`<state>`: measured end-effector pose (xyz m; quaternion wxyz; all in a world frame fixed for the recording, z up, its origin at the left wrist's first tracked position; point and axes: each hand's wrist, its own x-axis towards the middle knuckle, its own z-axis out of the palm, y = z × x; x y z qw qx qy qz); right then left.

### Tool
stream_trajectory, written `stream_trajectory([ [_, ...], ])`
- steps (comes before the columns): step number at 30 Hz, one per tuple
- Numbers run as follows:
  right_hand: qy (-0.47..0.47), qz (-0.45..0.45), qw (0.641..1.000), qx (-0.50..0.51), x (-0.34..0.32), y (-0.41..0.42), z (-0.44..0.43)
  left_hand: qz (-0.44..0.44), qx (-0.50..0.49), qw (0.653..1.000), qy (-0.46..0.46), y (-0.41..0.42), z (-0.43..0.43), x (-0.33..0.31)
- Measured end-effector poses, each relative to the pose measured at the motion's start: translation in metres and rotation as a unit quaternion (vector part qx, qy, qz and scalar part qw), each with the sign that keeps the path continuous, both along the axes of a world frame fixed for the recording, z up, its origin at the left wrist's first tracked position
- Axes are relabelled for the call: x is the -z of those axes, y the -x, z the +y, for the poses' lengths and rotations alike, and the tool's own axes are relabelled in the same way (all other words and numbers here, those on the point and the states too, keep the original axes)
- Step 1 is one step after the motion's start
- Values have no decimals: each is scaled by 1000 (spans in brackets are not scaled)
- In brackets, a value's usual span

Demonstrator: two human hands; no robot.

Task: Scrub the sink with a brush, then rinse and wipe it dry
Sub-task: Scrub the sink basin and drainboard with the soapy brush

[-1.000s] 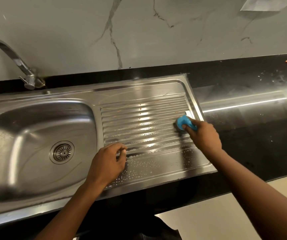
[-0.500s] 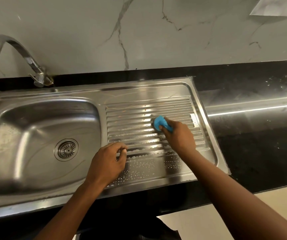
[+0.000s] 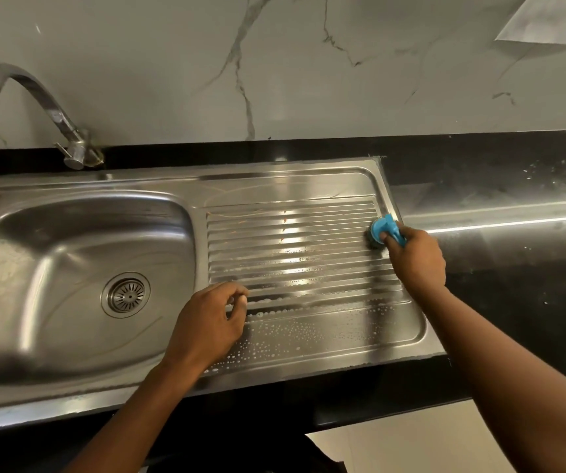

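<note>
A stainless steel sink (image 3: 80, 254) with a round drain (image 3: 125, 294) fills the left; its ribbed drainboard (image 3: 292, 254) lies to the right, wet with soap bubbles along the near side. My right hand (image 3: 414, 257) grips a blue scrub brush (image 3: 382, 230) and presses its dark bristles on the far right end of the ribs. My left hand (image 3: 210, 322) rests on the drainboard's near left part, fingers loosely curled and holding nothing.
A curved steel tap (image 3: 32, 104) rises at the back left against a marble wall (image 3: 274, 63). Black countertop (image 3: 514, 216) runs to the right of the sink, speckled with droplets. A pale floor (image 3: 411, 445) shows below the counter edge.
My right hand swept the brush from the drainboard's middle back to its right edge. My left hand stayed where it was.
</note>
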<state>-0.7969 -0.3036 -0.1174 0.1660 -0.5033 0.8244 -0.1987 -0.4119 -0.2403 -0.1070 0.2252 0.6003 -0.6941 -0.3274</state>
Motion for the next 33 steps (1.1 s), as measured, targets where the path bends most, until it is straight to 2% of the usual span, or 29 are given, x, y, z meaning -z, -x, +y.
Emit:
stream_trajectory([
  [5, -20, -19, 1000, 1, 0, 4, -23, -1, -11, 1000, 6, -7, -1, -2],
  [16, -28, -39, 998, 51, 4, 4, 64, 11, 8, 1000, 2, 4, -5, 4],
  [26, -2, -40, 999, 31, -6, -9, -22, 2, 0, 1000, 1, -10, 4, 7],
  [33, -8, -48, 997, -64, 4, -83, -20, 1, -16, 1000, -2, -14, 7, 2],
])
